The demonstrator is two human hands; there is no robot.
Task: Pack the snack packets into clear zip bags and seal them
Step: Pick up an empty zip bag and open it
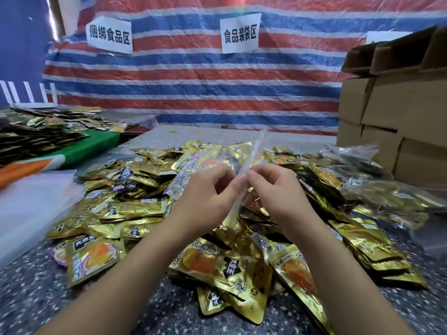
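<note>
Gold snack packets (pixel 225 259) heaped on table (pixel 29 281); left hand (pixel 205 189) and right hand (pixel 273 187) each grip-pinch clear zip bag (pixel 251 151) top edge. Film light, limp, slippery; best held at stiffer zip strip.

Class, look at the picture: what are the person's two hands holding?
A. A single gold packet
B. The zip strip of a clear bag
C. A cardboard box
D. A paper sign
B: both the left hand and right hand pinch the clear bag by its zip strip, above the packets.
</note>
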